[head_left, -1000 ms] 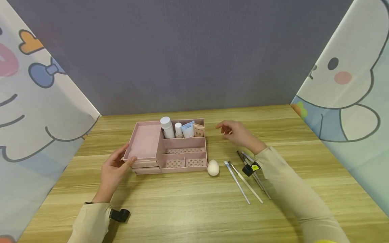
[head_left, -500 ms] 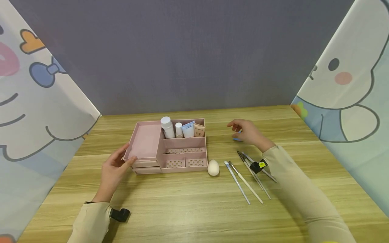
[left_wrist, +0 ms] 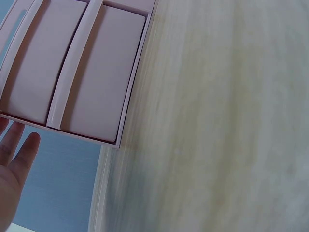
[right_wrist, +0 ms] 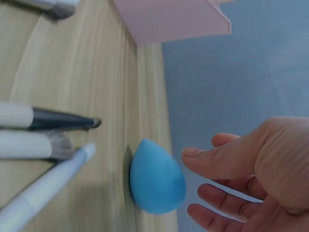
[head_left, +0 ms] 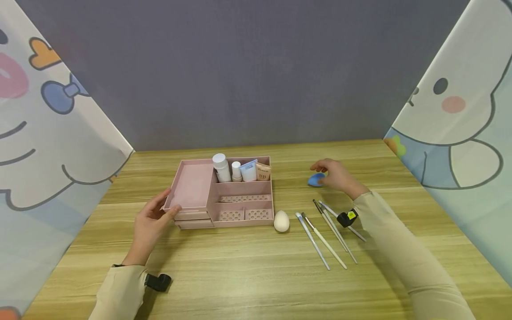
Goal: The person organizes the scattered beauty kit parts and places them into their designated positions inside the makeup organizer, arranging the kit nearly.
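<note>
The rounded blue sponge, lying on the table right of the pink box, might roll if glanced by the right hand, fingers apart just beside it. The left hand grips the box's corner. Since half a second ago, the right hand has shifted rightward, uncovering more sponge.

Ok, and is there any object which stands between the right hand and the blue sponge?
Nothing visible does. In the right wrist view, only a small open gap shows between the right hand and the blue sponge. The brushes and the white sponge lie nearer the person, outside this gap.
</note>
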Available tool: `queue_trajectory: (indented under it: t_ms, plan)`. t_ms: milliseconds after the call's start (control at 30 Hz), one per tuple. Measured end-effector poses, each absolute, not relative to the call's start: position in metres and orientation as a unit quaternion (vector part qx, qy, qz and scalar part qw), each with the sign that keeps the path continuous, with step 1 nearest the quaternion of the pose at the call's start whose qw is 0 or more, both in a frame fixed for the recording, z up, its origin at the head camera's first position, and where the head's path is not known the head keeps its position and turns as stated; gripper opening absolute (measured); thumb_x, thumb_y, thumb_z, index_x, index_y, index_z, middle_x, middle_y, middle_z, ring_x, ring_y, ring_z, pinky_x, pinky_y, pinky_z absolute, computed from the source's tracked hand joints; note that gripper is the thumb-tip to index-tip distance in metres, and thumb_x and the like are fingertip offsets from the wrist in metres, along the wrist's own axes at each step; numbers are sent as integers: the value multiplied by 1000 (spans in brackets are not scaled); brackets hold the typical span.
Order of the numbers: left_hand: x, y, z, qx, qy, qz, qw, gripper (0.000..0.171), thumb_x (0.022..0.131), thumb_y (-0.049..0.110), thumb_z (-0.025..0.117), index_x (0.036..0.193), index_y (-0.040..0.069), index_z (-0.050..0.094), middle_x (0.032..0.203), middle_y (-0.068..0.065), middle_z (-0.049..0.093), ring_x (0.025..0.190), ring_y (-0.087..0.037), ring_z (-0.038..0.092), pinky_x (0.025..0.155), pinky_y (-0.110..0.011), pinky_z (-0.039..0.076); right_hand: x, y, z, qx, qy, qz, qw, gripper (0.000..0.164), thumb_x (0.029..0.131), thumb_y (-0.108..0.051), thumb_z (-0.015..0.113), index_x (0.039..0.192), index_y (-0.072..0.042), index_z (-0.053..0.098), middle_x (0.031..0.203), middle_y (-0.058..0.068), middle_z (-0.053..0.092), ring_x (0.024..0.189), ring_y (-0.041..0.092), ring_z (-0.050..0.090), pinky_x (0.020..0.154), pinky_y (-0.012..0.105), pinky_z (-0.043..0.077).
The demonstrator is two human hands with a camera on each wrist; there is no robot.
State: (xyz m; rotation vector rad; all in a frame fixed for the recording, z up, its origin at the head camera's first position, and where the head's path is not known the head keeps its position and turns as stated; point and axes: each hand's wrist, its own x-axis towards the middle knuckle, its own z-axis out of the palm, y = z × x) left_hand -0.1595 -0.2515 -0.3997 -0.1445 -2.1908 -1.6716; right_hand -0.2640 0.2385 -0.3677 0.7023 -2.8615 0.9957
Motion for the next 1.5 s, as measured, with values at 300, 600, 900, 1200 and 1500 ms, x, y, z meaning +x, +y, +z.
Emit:
queue_trajectory:
  t_ms: [300, 600, 900, 1200, 1500]
  plan:
    - [-160, -252, -400, -45, -780, -596, 187, 50, 88, -7, 71, 136, -6, 56, 136, -5, 60, 116, 4, 55, 90, -11, 48, -270, 241, -377, 188, -936, 297, -8, 39, 79, 10, 74, 117, 11, 64, 113, 29, 60, 105, 46, 54, 93, 57, 46]
    - [-159, -251, -399, -59, -760, -617, 193, 49, 86, -11, 70, 134, -6, 59, 134, -4, 61, 115, 2, 57, 89, -10, 48, -276, 247, -387, 177, -940, 292, -11, 38, 77, 11, 75, 113, 12, 64, 112, 29, 60, 105, 46, 55, 92, 57, 48]
    - [-158, -250, -398, -60, -757, -621, 194, 49, 86, -12, 70, 133, -5, 59, 134, -4, 61, 115, 1, 58, 88, -11, 49, -279, 249, -393, 161, -937, 310, -15, 38, 79, 9, 74, 115, 12, 64, 115, 31, 57, 104, 47, 56, 89, 56, 50]
    - [-160, -251, -401, -63, -757, -621, 193, 49, 86, -13, 70, 133, -12, 55, 129, 10, 62, 115, 1, 57, 89, -11, 49, -279, 250, -395, 162, -938, 308, -2, 36, 79, 8, 74, 113, 12, 65, 113, 31, 58, 102, 47, 58, 87, 56, 51]
    - [-161, -252, -402, -62, -757, -622, 193, 50, 85, -13, 70, 132, -13, 55, 129, 9, 63, 115, 1, 58, 88, -12, 50, -277, 249, -394, 157, -935, 319, -2, 38, 80, 5, 75, 116, 13, 64, 113, 32, 57, 102, 47, 58, 88, 56, 52]
